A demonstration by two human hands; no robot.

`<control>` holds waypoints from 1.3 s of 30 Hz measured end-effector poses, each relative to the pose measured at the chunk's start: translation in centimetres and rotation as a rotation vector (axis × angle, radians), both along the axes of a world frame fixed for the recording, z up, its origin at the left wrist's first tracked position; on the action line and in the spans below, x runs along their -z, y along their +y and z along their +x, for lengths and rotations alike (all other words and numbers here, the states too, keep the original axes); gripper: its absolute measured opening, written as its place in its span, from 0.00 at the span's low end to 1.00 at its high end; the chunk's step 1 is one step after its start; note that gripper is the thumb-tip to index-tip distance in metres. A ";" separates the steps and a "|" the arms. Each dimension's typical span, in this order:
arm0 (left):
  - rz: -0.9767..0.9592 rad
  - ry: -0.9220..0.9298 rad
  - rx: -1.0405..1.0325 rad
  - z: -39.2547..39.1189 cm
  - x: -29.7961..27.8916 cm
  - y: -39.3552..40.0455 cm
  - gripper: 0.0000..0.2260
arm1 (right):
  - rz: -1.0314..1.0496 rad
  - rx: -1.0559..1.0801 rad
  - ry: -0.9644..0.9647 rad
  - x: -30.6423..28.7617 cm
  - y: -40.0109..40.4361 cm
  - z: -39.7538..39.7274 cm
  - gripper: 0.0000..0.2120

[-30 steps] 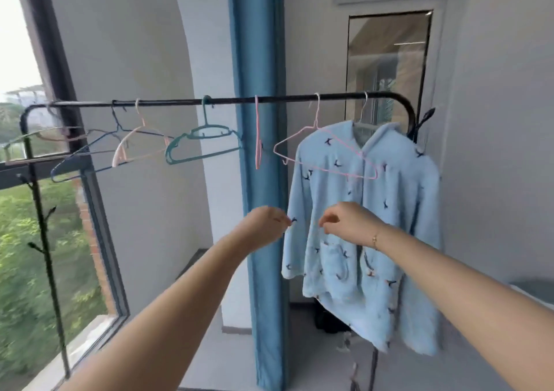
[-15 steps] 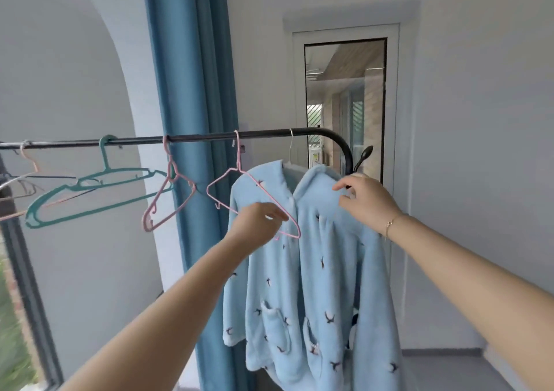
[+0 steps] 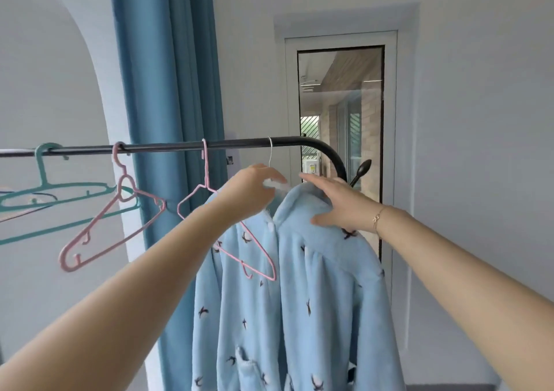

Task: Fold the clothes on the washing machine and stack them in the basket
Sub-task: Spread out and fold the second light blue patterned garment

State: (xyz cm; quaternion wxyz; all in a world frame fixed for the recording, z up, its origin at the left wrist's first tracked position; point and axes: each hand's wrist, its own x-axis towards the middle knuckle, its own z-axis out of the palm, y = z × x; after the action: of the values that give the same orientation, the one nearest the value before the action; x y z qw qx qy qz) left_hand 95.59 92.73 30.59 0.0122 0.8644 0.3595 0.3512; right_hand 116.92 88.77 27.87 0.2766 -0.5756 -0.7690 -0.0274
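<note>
- Pale walls, a blue curtain (image 3: 168,120) and a narrow glazed door (image 3: 340,138) stand behind a black clothes rail (image 3: 180,146) that runs across the view and bends down at its right end.
- Compared with half a second ago, both hands have risen to the neck of the light blue fleece jacket (image 3: 299,300); the left hand (image 3: 251,192) was lower then, by the pink wire hanger, and the right hand (image 3: 338,207) was pinching the shoulder from the side.
- The view has also closed in, so the jacket and rail fill more of it.
- The jacket hangs from the rail's right end on a white hanger (image 3: 275,183), whose thin hook (image 3: 269,153) loops over the bar.
- The left hand's fingers are curled round the white hanger's neck just under the hook, at the jacket's open collar.
- The right hand lies over the jacket's right collar and shoulder, fingers stretched flat along the top edge and thumb spread below against the fleece; whether it grips the cloth I cannot tell.
- The two hands sit close together, with the collar opening between them.
- A pink wire hanger (image 3: 227,240) hangs bare in front of the jacket's left side, behind the left forearm.
- Further left hang a pink plastic hanger (image 3: 111,225) and a teal hanger (image 3: 57,192).
- A thin bracelet (image 3: 378,217) circles the right wrist.
</note>
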 end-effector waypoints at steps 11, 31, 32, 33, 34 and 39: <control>-0.094 0.227 -0.093 5.4 0.2 3.1 0.09 | 0.098 -0.172 -0.025 -0.1 2.8 2.4 0.20; -0.237 0.230 -0.299 6.1 -0.5 0.8 0.08 | -0.462 -0.720 0.067 2.5 2.6 8.9 0.56; -0.240 0.239 -0.316 6.1 -0.8 0.7 0.08 | -0.475 -0.730 0.059 2.5 2.8 9.0 0.56; -0.249 0.250 -0.341 6.2 -0.7 0.6 0.08 | -0.479 -0.725 0.044 2.8 2.9 9.1 0.57; -0.251 0.257 -0.363 6.3 -0.5 0.5 0.09 | -0.469 -0.712 0.029 3.0 3.0 9.2 0.58; -0.431 0.261 -0.336 7.3 0.5 -0.4 0.06 | -0.425 -0.706 0.111 3.4 2.6 8.3 0.49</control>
State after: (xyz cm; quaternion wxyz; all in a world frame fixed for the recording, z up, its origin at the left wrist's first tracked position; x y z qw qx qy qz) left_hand 102.84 92.36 30.07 0.0907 0.8082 0.5623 0.1499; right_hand 125.22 91.39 24.47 0.1853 -0.3216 -0.8916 0.2596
